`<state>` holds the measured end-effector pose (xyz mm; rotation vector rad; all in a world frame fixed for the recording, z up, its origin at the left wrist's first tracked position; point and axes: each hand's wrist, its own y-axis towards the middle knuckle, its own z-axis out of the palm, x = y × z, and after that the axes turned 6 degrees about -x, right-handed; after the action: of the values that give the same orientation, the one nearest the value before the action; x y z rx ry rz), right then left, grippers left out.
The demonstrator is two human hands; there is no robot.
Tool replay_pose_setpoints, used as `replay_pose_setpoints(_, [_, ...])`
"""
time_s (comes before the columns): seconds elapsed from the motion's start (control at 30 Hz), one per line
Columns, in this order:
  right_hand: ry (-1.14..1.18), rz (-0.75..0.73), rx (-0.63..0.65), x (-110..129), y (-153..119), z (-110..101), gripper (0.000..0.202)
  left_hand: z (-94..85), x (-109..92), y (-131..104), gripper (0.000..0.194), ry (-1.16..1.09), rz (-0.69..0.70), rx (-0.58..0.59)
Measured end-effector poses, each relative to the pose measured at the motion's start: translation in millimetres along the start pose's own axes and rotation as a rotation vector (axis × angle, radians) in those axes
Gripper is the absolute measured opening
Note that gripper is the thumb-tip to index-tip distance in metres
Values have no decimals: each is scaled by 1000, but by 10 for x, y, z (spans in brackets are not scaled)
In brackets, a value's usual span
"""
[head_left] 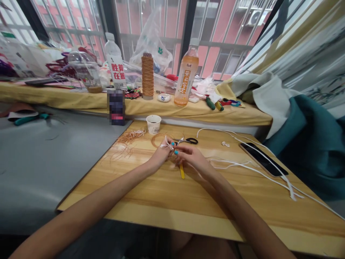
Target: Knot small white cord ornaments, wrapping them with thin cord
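Note:
Over the middle of the wooden table, my left hand [165, 149] is closed on a looped white cord [168, 144]. My right hand [192, 157] meets it fingertip to fingertip, thumb and finger pinched at the cord's near end; what exactly lies in that pinch is too small to make out. Just behind my hands lie scissors [192, 140] with black handles. A yellow strip [182, 171] shows below my fingers, its upper end hidden by them. A coil of thin brown thread [155, 141] rests left of the scissors.
Long white cords [253, 171] stretch across the table's right side, partly over a phone [262, 158]. A paper cup [153, 124] and brown thread scraps [129, 138] are at the back left. On the sill stand a thread spool [147, 76] and bottles, including an orange drink bottle [186, 73].

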<state>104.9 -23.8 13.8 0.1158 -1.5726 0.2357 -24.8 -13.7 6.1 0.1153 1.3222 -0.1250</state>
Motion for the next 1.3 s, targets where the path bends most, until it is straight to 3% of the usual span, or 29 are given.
replay_pose_setpoints(0.13, [-284,-187,-49,-7,-15,-40,8,3,3,1,18,-24,-20,53])
replay_pose_setpoints(0.23, [-123,-179,-18,-54,14,-39,15,-18,-5,18,19,-40,-88,92])
replay_pose_setpoints(0.33, [150,-68,30,-102,40,-9,25,-44,-14,41,19,-72,-107,35])
replay_pose_setpoints(0.4, [150,-39,-8,-136,48,9,28,-55,-16,51,20,-108,-80,9])
replay_pose_setpoints(0.57, [-213,-210,-84,-160,28,20,28,-53,-10,41,21,-134,-52,-10])
replay_pose_setpoints(0.7, [-533,-387,-111,-81,-5,36,8,-37,-1,21,20,-102,-52,-3])
replay_pose_setpoints(0.8, [-621,-425,-103,-57,-15,51,8,-27,-2,7,22,-105,-85,-6])
replay_pose_setpoints(1.17, [-553,-403,-106,-108,25,30,9,-48,34,16,21,-223,-135,24])
replay_pose_setpoints(1.3, [-407,-318,-107,-106,21,29,9,-52,42,31,18,-204,-122,36])
